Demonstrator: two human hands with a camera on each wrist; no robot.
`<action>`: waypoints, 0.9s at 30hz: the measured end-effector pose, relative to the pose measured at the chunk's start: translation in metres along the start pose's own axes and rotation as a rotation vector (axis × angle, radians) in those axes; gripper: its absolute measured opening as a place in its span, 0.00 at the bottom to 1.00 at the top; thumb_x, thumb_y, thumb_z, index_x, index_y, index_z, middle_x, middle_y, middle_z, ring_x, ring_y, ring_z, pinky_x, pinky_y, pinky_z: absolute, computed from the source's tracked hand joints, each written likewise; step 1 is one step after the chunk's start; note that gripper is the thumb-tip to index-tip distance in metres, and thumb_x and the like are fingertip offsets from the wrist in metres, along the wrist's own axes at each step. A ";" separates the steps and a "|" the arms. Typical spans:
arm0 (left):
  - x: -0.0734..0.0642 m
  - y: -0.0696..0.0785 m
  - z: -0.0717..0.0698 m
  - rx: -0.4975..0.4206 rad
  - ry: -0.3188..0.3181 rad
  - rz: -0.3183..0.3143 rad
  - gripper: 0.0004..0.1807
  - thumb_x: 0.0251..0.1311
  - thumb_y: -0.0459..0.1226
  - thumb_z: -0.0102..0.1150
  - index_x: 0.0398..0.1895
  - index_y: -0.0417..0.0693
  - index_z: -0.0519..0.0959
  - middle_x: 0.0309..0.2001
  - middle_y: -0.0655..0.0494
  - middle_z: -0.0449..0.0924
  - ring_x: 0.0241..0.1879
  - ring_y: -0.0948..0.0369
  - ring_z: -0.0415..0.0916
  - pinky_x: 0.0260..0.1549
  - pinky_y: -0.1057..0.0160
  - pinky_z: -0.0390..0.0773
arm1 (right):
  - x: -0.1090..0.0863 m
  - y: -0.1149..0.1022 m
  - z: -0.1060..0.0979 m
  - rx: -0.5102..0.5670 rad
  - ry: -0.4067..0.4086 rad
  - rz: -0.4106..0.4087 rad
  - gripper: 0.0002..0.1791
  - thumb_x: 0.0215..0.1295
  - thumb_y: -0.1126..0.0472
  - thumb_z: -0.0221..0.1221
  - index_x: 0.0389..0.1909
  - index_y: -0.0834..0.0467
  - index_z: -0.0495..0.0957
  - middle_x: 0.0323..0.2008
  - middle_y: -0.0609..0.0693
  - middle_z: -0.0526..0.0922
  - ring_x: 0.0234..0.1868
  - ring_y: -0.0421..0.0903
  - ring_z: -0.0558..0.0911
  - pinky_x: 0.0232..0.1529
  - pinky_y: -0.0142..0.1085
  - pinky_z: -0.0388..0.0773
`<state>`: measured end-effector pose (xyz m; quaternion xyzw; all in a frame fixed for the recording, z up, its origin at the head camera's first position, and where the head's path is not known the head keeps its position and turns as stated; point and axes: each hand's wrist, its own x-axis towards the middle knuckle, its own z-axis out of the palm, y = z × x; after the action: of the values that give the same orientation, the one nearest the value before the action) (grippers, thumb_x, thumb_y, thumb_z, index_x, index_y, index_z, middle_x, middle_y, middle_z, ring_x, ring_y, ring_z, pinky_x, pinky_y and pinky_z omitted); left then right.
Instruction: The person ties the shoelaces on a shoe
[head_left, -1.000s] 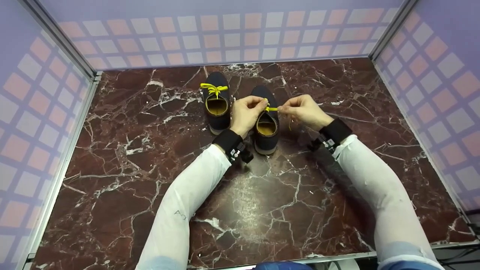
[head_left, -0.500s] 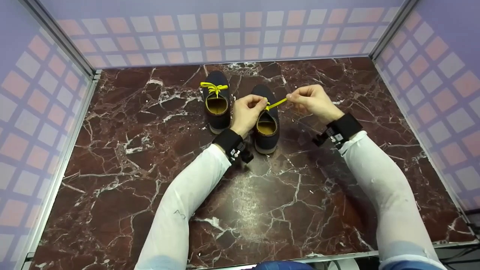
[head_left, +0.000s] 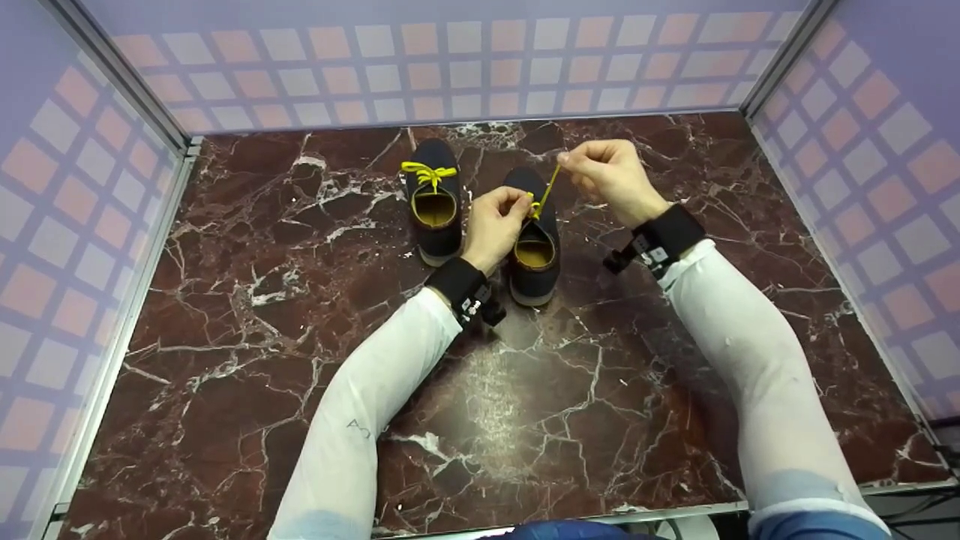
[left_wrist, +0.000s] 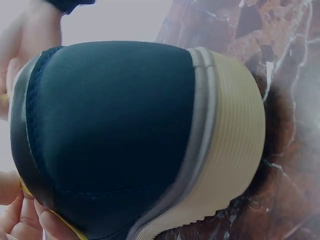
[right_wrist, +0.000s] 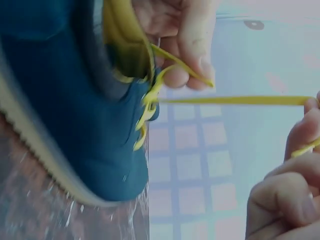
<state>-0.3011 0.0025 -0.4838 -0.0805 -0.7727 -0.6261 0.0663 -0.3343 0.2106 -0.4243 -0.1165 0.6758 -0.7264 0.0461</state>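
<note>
The right-hand dark navy shoe [head_left: 535, 283] stands on the table, toe away from me, its tan interior visible. At its tongue my left hand [head_left: 489, 231] pinches a folded loop [right_wrist: 177, 62] of yellow lace between thumb and fingers. Beyond and to the right, my right hand [head_left: 613, 178] pinches the other yellow lace [right_wrist: 235, 100], drawn taut from the knot area up over the toe. The shoe's heel [left_wrist: 115, 125] fills the left wrist view and hides most of the left fingers there.
A matching shoe [head_left: 436, 241] with a tied yellow bow [head_left: 429, 175] stands just left of the left hand. The red-brown marbled table [head_left: 247, 360] is bounded by a checked back wall [head_left: 465, 67] and side panels.
My right hand first pulled the lace out to the right, then swung it up and leftward over the toe. The left hand stays pinching its loop at the shoe.
</note>
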 end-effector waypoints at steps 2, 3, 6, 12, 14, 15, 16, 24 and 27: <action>0.000 0.000 -0.001 0.013 -0.008 0.011 0.09 0.79 0.33 0.66 0.46 0.33 0.90 0.41 0.40 0.94 0.34 0.67 0.83 0.38 0.74 0.75 | 0.007 -0.002 0.007 0.006 0.016 0.028 0.15 0.76 0.64 0.69 0.25 0.58 0.87 0.13 0.42 0.78 0.10 0.33 0.62 0.13 0.28 0.55; 0.000 0.000 -0.001 0.020 -0.012 0.016 0.09 0.79 0.33 0.66 0.46 0.33 0.90 0.41 0.40 0.94 0.35 0.65 0.86 0.38 0.74 0.76 | 0.010 -0.002 0.011 0.003 0.026 0.045 0.15 0.76 0.63 0.70 0.26 0.59 0.86 0.14 0.43 0.79 0.09 0.33 0.62 0.13 0.28 0.54; 0.000 0.000 -0.001 0.017 -0.020 0.028 0.10 0.79 0.34 0.66 0.45 0.35 0.91 0.42 0.40 0.95 0.38 0.57 0.91 0.38 0.74 0.77 | 0.019 -0.004 0.024 -0.065 0.044 0.084 0.14 0.76 0.59 0.72 0.28 0.58 0.88 0.18 0.43 0.83 0.09 0.32 0.61 0.12 0.28 0.55; 0.000 -0.001 -0.001 0.001 -0.027 0.057 0.10 0.77 0.36 0.69 0.46 0.35 0.93 0.41 0.41 0.96 0.40 0.53 0.93 0.40 0.73 0.81 | 0.032 -0.004 0.048 -0.315 0.004 0.061 0.11 0.75 0.54 0.73 0.30 0.52 0.91 0.25 0.39 0.89 0.21 0.34 0.74 0.25 0.27 0.66; 0.000 -0.003 -0.001 0.004 -0.025 0.063 0.10 0.76 0.36 0.70 0.45 0.37 0.94 0.40 0.42 0.96 0.39 0.56 0.93 0.41 0.72 0.82 | 0.034 -0.002 0.055 -0.387 -0.021 0.041 0.11 0.75 0.55 0.72 0.30 0.52 0.91 0.25 0.39 0.89 0.27 0.37 0.79 0.33 0.28 0.71; 0.000 -0.004 -0.001 0.006 -0.024 0.064 0.10 0.76 0.37 0.71 0.45 0.38 0.94 0.40 0.43 0.96 0.38 0.58 0.92 0.41 0.71 0.82 | 0.035 -0.001 0.058 -0.419 -0.034 0.035 0.11 0.76 0.56 0.72 0.30 0.52 0.91 0.25 0.39 0.90 0.30 0.38 0.81 0.35 0.29 0.72; 0.000 -0.005 -0.001 0.015 -0.019 0.062 0.09 0.75 0.38 0.72 0.44 0.41 0.95 0.39 0.46 0.96 0.38 0.61 0.91 0.42 0.70 0.82 | 0.035 0.000 0.060 -0.448 -0.049 0.031 0.11 0.76 0.56 0.71 0.31 0.54 0.92 0.25 0.39 0.90 0.33 0.38 0.83 0.38 0.29 0.73; 0.009 -0.030 0.006 0.046 0.046 0.081 0.06 0.70 0.40 0.73 0.40 0.49 0.96 0.35 0.58 0.96 0.36 0.69 0.86 0.42 0.69 0.81 | 0.029 0.000 0.067 -0.576 -0.214 0.044 0.19 0.79 0.50 0.68 0.45 0.63 0.94 0.28 0.39 0.92 0.28 0.35 0.85 0.34 0.29 0.79; 0.009 -0.031 0.006 0.058 0.054 0.092 0.07 0.71 0.39 0.72 0.40 0.48 0.96 0.34 0.58 0.95 0.34 0.67 0.85 0.40 0.69 0.80 | 0.027 -0.003 0.065 -0.523 -0.261 0.031 0.20 0.83 0.50 0.65 0.49 0.64 0.94 0.36 0.46 0.97 0.34 0.35 0.89 0.40 0.29 0.83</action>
<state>-0.3162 0.0023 -0.5128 -0.0969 -0.7840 -0.6017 0.1183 -0.3454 0.1415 -0.4147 -0.2066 0.8302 -0.5055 0.1124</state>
